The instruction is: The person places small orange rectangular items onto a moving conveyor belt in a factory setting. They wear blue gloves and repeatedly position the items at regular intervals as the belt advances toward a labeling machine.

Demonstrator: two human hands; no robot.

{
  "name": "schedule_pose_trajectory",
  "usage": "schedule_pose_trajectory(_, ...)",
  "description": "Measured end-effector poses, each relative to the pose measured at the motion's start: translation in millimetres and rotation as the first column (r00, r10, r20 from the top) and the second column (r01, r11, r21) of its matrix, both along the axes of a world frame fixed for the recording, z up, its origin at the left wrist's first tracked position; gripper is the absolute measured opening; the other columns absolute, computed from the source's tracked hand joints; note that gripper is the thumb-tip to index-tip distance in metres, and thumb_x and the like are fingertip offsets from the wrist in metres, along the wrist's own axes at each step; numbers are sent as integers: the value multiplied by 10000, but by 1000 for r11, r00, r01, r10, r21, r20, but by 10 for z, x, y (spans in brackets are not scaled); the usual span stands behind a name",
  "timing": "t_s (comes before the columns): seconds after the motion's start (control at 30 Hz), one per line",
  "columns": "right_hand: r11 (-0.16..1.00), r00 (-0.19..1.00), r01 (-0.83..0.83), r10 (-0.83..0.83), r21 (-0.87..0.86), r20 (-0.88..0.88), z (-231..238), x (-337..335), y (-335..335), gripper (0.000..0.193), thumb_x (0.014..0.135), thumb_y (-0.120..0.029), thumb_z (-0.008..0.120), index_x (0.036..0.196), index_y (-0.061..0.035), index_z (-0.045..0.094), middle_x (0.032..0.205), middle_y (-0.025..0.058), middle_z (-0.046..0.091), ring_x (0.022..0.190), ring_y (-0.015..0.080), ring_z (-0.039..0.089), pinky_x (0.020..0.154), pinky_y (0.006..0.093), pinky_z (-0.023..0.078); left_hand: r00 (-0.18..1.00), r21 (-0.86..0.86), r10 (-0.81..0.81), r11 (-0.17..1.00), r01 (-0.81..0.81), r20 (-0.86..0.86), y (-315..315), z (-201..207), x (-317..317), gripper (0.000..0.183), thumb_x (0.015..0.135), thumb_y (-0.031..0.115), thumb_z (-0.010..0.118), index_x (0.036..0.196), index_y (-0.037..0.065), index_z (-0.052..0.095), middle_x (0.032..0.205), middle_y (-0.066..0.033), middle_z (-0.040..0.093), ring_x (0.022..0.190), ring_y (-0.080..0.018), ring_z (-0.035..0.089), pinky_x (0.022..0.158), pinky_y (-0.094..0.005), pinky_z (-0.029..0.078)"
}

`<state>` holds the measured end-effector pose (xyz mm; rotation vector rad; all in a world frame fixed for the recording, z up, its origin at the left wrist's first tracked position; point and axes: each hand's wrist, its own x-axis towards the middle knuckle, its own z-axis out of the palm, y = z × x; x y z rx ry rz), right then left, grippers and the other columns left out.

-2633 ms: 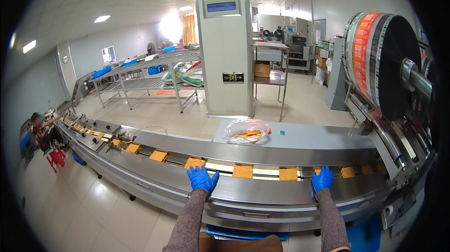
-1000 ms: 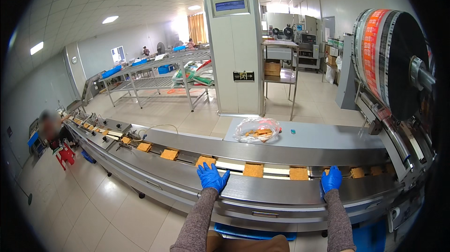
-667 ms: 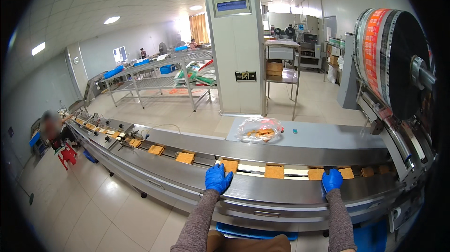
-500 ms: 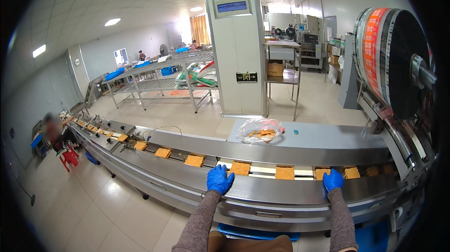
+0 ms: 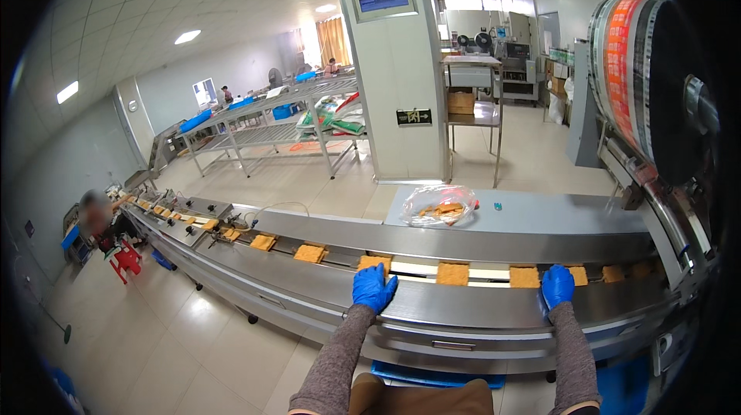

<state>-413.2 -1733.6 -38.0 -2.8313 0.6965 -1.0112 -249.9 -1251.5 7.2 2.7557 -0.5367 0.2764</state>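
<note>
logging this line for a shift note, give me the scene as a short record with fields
left hand: blue-gloved, at the near edge of an orange-brown square; contact unclear
right hand: blue-gloved, just left of another square
between hands: two squares on the steel conveyor
behind conveyor: clear bag with orange-brown pieces
right side: large striped film reel
far left: a person near a red stool
</note>
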Motion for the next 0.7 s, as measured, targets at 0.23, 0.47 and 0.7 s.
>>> schedule_pose_trajectory(0.23, 950, 961, 250, -221, 185, -167, 28, 48, -26, 333, 803, -304, 663, 925, 5, 668, 926, 230, 669, 855, 398, 639, 774, 485, 512, 976, -86, 144, 988, -131, 164, 161, -117, 154, 623, 851, 492, 591, 1244, 11, 558, 1277, -263, 520, 1165, -411, 502, 996, -496, 380)
schedule_pose_trajectory(0.47, 958, 968, 251, -245, 139, -56, 31, 46, -6, 407, 807, -222, 680, 1106, 42, 599, 1131, 234, 616, 1026, 403, 588, 884, 477, 482, 967, 208, 233, 945, -251, 108, 433, -174, 358, 749, 881, 621, 452, 1316, 14, 514, 1276, -273, 537, 1230, -435, 467, 1062, -546, 284)
schedule_pose_trajectory(0.7, 998, 991, 30, -22, -60, 133, -242, -6, -158, 257, 818, -159, 659, 1008, 11, 630, 1115, 199, 626, 965, 386, 590, 853, 468, 486, 942, -204, 135, 976, -74, 307, 500, -238, 460, 437, 846, 365, 630, 1086, 0, 648, 998, -198, 645, 945, -372, 594, 845, -470, 456)
